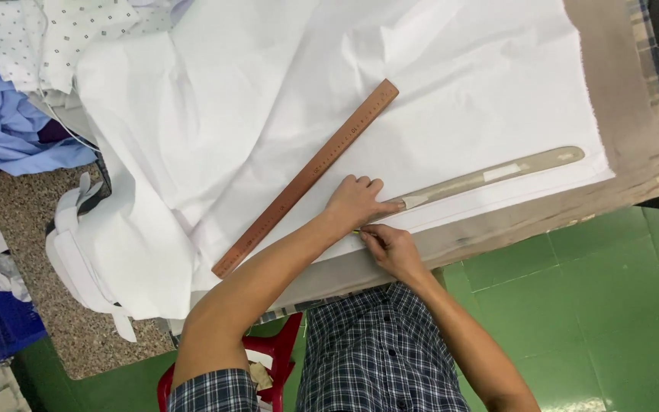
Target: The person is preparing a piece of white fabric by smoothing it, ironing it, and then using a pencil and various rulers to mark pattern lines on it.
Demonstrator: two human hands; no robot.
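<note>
Left hand (356, 202) pressed flat, palm down, fingers spread and closed on nothing, pinning the near tip of the long pale curved template (490, 177) against the white fabric (451, 84). Lay slantwise along the cloth's near edge, that template, running away to the right with a strip of tape on its middle. Right hand (392, 248) tucked just beside and below the left, fingertips pinched together on something small and yellowish at the cloth's hem; too little showing to tell what, beyond a thin marking tool perhaps. Sat apart to the left, untouched, the brown wooden ruler (306, 177), angled from near the left forearm up toward the middle of the cloth. Spread wide over the brownish padded table (627, 130), the fabric, creased and hanging off the left side. Heaped at the far left corner, a blue garment (9, 122) and dotted white cloth (47, 34). Down below, green floor tiles (612, 305), a red stool (276, 355) and checked shorts (379, 351).
</note>
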